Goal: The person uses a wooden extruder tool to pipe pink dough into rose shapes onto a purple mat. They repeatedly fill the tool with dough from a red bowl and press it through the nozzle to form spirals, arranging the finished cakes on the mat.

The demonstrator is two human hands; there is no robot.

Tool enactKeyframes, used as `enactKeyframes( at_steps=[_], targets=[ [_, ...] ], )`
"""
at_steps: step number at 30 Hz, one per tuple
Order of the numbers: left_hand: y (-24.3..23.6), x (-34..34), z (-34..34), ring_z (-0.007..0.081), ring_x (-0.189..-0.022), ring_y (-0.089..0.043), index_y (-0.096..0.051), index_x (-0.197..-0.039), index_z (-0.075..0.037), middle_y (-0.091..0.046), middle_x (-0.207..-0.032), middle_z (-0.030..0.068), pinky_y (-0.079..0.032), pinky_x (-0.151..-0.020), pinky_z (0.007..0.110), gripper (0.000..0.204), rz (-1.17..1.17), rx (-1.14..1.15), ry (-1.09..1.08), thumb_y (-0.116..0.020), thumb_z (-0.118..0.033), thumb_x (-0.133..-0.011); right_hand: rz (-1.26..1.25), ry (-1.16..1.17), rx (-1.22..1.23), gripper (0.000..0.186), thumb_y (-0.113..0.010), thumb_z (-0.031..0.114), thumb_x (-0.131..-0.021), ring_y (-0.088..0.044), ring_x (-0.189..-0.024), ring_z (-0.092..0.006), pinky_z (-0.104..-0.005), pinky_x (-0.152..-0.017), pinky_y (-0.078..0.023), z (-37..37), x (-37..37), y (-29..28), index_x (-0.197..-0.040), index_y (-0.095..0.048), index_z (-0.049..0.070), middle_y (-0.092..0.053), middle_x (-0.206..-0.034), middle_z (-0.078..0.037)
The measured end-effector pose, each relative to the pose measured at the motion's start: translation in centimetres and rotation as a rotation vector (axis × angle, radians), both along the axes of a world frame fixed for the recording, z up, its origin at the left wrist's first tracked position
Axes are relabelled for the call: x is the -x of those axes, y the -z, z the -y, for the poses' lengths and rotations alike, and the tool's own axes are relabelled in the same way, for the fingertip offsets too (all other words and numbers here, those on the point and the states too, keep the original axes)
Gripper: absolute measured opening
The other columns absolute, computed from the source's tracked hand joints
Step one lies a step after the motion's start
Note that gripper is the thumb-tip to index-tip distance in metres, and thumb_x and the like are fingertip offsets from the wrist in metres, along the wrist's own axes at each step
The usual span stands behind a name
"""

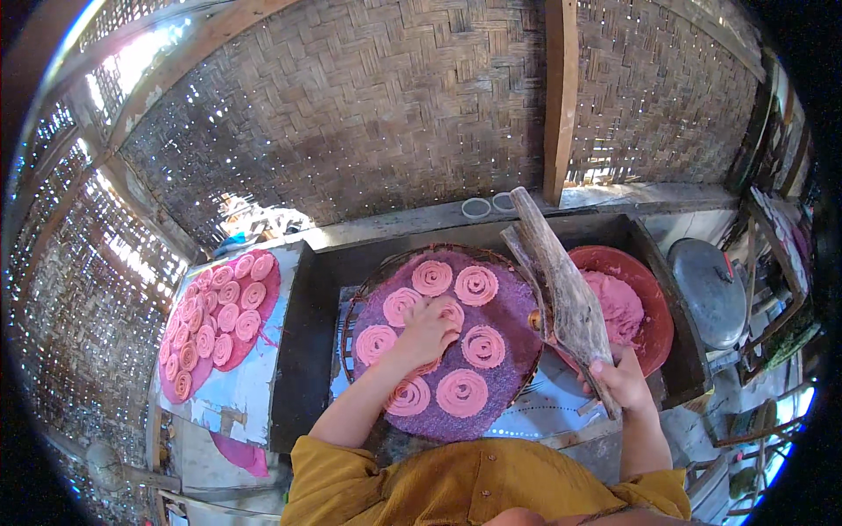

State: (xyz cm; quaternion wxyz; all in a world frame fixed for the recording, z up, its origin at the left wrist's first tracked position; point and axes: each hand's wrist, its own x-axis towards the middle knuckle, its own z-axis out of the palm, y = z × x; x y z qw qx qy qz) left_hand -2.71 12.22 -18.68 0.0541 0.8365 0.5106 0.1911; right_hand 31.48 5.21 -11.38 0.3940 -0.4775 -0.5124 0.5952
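My left hand [424, 337] reaches over a round tray with a purple mesh sheet [502, 399], its fingers bent down onto a pink dough spiral [452, 313]. The fingertips are partly hidden, and what they pinch I cannot make out. More pink dough spirals [462, 393] lie in a ring around the hand. Wrapped round the lower end of a long, weathered wooden tool [568, 294], my right hand [619, 380] keeps it slanted between the tray and a red basin [660, 326]. The tool has a second, shorter wooden limb. Inside the basin is a lump of pink dough [614, 307].
On the left, a board [230, 383] carries a pink sheet crowded with spirals. A dark wooden trough [294, 342] surrounds the tray and basin. Two small white rings [476, 208] sit on the back ledge. A lidded metal pot [706, 294] stands right, before a woven wall [377, 114].
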Motion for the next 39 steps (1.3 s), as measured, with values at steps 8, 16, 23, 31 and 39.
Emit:
enactKeyframes(
  at_steps=[8,16,23,31,39],
  targets=[
    [0.4,-1.3,0.3,0.0284,-0.110,-0.035,-0.069,-0.085,-0.017,-0.044,-0.121,0.0014,-0.027,-0.087,0.048,0.019,-0.023,0.082,-0.066,-0.067,-0.028,-0.070,0.038,-0.023,-0.016,0.048,-0.067,0.036,-0.067,-0.056,-0.055,-0.0159,-0.0274,-0.050,-0.045,0.3,0.1,0.0,-0.088,-0.057,-0.007,-0.060,-0.068,-0.011],
    [0.2,-2.0,0.7,0.0253,-0.109,-0.037,-0.069,-0.076,-0.015,-0.048,-0.116,0.0022,-0.028,-0.084,0.045,0.013,0.024,0.023,-0.055,-0.066,-0.025,-0.068,0.029,-0.010,0.001,0.041,-0.069,0.030,-0.070,-0.057,-0.058,-0.0149,-0.0280,-0.053,-0.048,0.7,-0.4,0.3,-0.087,-0.058,-0.006,-0.062,-0.071,-0.010],
    [-0.1,-1.7,0.7,0.0276,-0.108,-0.038,-0.067,-0.077,-0.013,-0.048,-0.116,0.0024,-0.031,-0.082,0.046,0.013,0.042,-0.008,-0.019,-0.063,-0.024,-0.070,0.032,-0.016,-0.002,0.053,-0.069,0.036,-0.066,-0.057,-0.056,-0.0171,-0.0281,-0.050,-0.046,0.9,-0.5,0.9,-0.091,-0.056,-0.008,-0.060,-0.070,-0.012],
    [-1.5,-1.2,1.0,0.0290,-0.109,-0.038,-0.067,-0.084,-0.013,-0.048,-0.119,0.0046,-0.029,-0.087,0.046,0.016,0.121,0.082,-0.081,-0.061,-0.025,-0.076,0.052,-0.039,0.006,0.050,-0.067,0.035,-0.068,-0.058,-0.057,-0.0166,-0.0279,-0.051,-0.047,1.1,-0.2,0.7,-0.092,-0.056,-0.008,-0.061,-0.071,-0.011],
    [-2.5,-3.0,1.4,0.0330,-0.108,-0.044,-0.056,-0.110,-0.009,-0.053,-0.112,0.0081,-0.031,-0.093,0.042,0.043,0.624,-0.116,0.084,-0.066,-0.019,-0.069,0.035,-0.116,-0.042,0.046,-0.066,0.037,-0.074,-0.056,-0.058,-0.0112,-0.0266,-0.053,-0.046,0.3,4.7,-0.5,-0.095,-0.059,-0.003,-0.061,-0.071,-0.006]
  ],
)
